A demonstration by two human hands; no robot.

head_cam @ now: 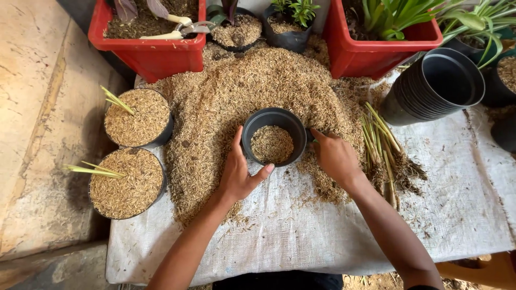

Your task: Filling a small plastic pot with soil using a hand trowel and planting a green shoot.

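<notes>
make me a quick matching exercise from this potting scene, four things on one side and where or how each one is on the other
Things:
1. small black pot
2. stack of black pots
3. bundle of seedlings
4. pruning shears

Places or states:
A. lying in the red planter, top left
B. between both hands, partly filled with husk
C. lying on the white sack, right of the right hand
D. tipped on its side, empty, top right

Pairs: 1-B, 2-D, 3-C, 4-A
</notes>
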